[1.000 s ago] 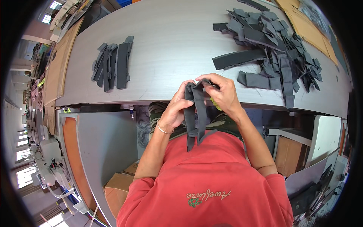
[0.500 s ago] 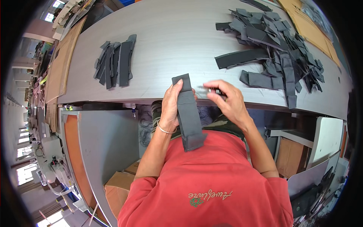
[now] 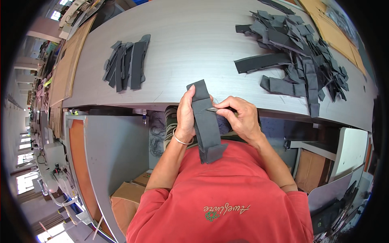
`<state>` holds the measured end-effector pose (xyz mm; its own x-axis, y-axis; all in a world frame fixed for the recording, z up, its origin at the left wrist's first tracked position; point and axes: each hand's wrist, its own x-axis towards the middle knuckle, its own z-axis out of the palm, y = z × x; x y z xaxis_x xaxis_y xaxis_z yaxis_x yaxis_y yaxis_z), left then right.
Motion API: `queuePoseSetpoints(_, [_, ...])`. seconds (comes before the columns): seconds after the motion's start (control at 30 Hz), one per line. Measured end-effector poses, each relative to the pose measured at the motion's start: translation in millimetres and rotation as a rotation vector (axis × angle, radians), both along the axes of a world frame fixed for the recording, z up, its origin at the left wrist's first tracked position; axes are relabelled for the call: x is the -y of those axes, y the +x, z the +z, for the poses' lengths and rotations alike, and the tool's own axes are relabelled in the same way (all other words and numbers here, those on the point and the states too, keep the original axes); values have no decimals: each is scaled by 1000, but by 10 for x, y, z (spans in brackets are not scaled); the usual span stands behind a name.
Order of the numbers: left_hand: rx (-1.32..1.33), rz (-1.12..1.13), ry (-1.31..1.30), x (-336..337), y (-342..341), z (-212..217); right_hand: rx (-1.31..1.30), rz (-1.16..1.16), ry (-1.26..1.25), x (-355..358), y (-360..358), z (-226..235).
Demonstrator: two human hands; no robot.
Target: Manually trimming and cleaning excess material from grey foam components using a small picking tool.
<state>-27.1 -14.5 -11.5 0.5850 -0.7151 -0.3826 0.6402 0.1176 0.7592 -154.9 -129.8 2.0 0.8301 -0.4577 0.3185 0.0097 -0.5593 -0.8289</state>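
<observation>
Upright in front of my body, a long dark grey fabric strip [image 3: 206,123] is gripped near its upper end by my left hand [image 3: 186,115], thumb on its face. Its lower end, with a folded flap, hangs over my red shirt. My right hand [image 3: 242,117] pinches a small metal-bladed tool [image 3: 211,109], whose pale tip touches the strip's right edge just below a cross seam. Most of the tool is hidden inside the fingers, so its exact kind is unclear. A fine loose thread shows beside the tip.
On the grey table [image 3: 186,44], a small stack of dark strips [image 3: 131,62] lies to the left. A large tangled pile of similar strips [image 3: 296,52] covers the right side. Cardboard sheets line both table ends; a cardboard box [image 3: 127,202] sits below left.
My right hand has moved left and slightly down, bringing the tool from beside the strip onto its edge. The left hand still holds the strip, shifted slightly right in the picture.
</observation>
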Motion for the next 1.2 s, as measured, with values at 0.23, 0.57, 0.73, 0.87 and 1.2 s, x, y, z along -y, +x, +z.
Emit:
queuePoseSetpoints(0.23, [31, 6, -24, -44, 15, 73, -69, 55, 168, -73, -94, 113])
queuePoseSetpoints(0.57, [54, 24, -68, 2, -48, 129, 5, -6, 114, -299, 27, 39])
queuePoseSetpoints(0.73, [32, 36, -63, -8, -59, 148, 39, -11, 56, -333, 56, 42])
queuePoseSetpoints(0.87, [1, 39, -61, -24, -59, 142, 71, -13, -43, -311, 80, -10])
queuePoseSetpoints(1.2, [15, -26, -106, -156, 99, 150, 11, -56, 420, -196, 13, 3])
